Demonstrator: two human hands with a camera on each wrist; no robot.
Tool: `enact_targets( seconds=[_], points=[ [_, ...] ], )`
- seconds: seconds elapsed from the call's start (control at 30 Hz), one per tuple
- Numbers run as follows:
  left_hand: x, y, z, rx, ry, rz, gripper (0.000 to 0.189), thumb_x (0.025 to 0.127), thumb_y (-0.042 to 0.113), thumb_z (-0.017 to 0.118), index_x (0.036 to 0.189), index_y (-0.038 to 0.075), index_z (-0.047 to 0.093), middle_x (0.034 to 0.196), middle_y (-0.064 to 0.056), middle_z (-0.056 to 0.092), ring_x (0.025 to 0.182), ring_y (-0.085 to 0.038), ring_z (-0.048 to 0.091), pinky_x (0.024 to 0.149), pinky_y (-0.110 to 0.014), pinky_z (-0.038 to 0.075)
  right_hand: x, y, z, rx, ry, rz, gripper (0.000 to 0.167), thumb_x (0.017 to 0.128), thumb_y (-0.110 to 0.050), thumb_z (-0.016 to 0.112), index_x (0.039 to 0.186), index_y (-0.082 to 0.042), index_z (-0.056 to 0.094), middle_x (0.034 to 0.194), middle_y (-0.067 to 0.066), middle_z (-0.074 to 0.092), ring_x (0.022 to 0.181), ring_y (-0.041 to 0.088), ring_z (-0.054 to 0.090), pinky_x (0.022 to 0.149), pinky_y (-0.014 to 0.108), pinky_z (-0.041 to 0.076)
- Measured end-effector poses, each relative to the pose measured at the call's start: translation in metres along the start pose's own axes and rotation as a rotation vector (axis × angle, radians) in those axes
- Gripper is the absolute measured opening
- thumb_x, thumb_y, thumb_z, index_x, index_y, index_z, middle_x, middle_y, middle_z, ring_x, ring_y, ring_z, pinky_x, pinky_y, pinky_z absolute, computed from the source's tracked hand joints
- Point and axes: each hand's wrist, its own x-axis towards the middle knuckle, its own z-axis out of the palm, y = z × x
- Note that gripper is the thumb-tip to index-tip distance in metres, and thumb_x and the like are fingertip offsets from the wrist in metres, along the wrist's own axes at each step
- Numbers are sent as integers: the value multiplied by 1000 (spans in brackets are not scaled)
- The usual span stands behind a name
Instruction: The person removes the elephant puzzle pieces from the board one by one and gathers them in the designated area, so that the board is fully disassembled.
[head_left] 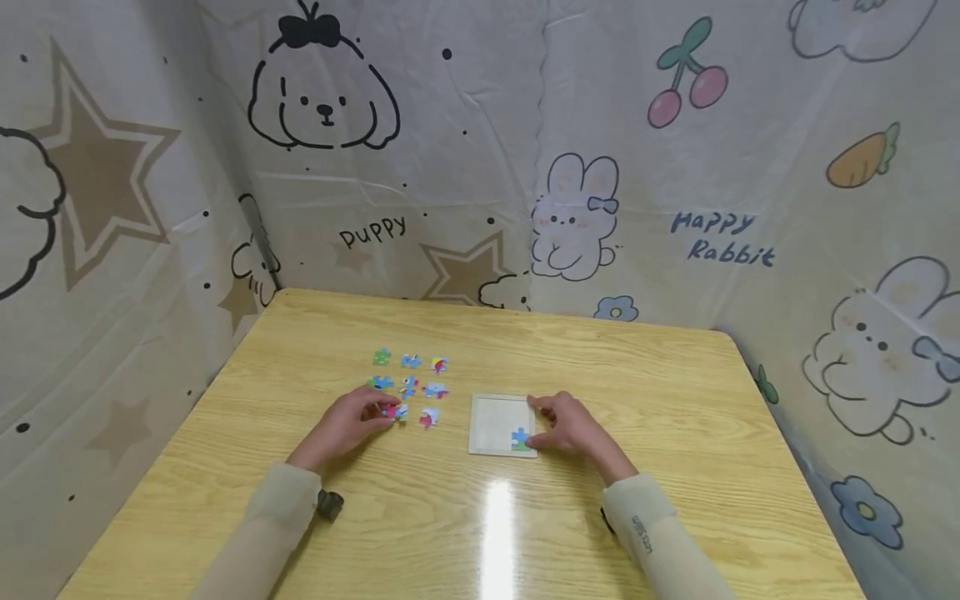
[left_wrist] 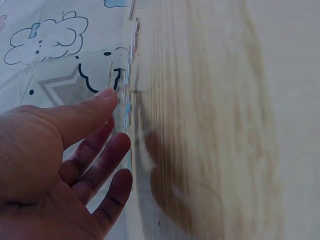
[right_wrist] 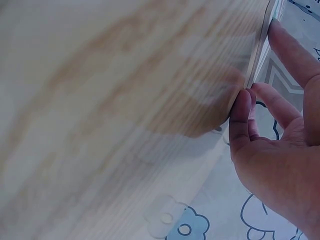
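Note:
My left hand (head_left: 348, 425) is at the front left of a group of jigsaw pieces and pinches one pink-and-blue jigsaw piece (head_left: 394, 412). The left wrist view shows that piece edge-on as a thin sliver (left_wrist: 110, 72) at the thumb tip, with the other fingers loosely bent. A square, pale puzzle tray (head_left: 495, 421) lies to the right. In its lower right corner sits a blue-and-green jigsaw piece (head_left: 520, 440). My right hand (head_left: 572, 427) holds the tray's right side, index finger at the upper corner and thumb by the corner piece. Its bent fingers (right_wrist: 242, 107) meet the tray's edge in the right wrist view.
Several loose jigsaw pieces (head_left: 408, 385) lie in rough rows beyond my left hand, left of the tray. All of it is on a wooden table (head_left: 615, 375). A printed curtain (head_left: 465, 167) hangs behind and along both sides of the table.

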Motion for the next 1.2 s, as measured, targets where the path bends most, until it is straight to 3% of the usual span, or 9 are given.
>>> enact_targets(
  seconds=[0.27, 0.9, 1.2],
  points=[
    [8, 1, 2, 17, -18, -4, 26, 96, 9, 73, 123, 8, 74, 109, -5, 68, 94, -18, 56, 83, -35, 50, -2, 0, -1, 23, -5, 16, 75, 81, -23, 91, 147, -11, 58, 119, 10, 60, 100, 23, 49, 87, 37, 48],
    [11, 7, 2, 82, -63, 19, 28, 98, 7, 70, 126, 5, 72, 122, -12, 69, 114, -33, 60, 101, -54, 50, 1, 3, -2, 24, -11, 15, 77, 80, -24, 92, 148, -11, 58, 117, 9, 60, 100, 23, 49, 86, 37, 48],
    [11, 7, 3, 69, -68, 13, 30, 98, 5, 70, 127, 4, 72, 124, -12, 70, 117, -34, 59, 103, -56, 50, 0, 2, -3, 13, -12, 16, 77, 81, -25, 91, 149, -11, 57, 117, 10, 58, 100, 23, 49, 86, 36, 48]
  ],
)
